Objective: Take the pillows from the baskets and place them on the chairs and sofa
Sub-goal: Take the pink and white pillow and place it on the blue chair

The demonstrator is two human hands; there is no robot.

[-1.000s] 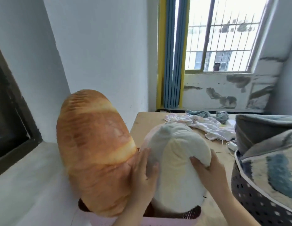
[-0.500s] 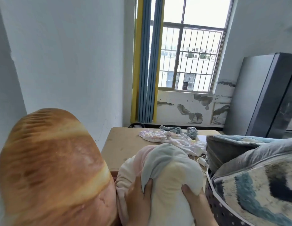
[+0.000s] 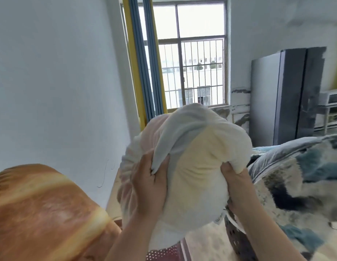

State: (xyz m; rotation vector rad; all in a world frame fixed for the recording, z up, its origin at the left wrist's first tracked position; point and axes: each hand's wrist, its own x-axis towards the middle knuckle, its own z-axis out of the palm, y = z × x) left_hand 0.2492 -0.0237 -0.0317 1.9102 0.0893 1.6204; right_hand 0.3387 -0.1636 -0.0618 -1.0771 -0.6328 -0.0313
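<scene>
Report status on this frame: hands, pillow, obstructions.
Left hand and right hand both grip the pastel pillow, held up. Bread-shaped pillow at left, patterned blue pillow at right, neither blocking.

Both hands, left (image 3: 150,187) and right (image 3: 237,185), raised, fingers seemingly curled, gripping.

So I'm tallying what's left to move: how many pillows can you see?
3: the pastel pillow held up in both hands, the bread-shaped pillow lower left, the blue patterned pillow at right. Others may be hidden.
</scene>
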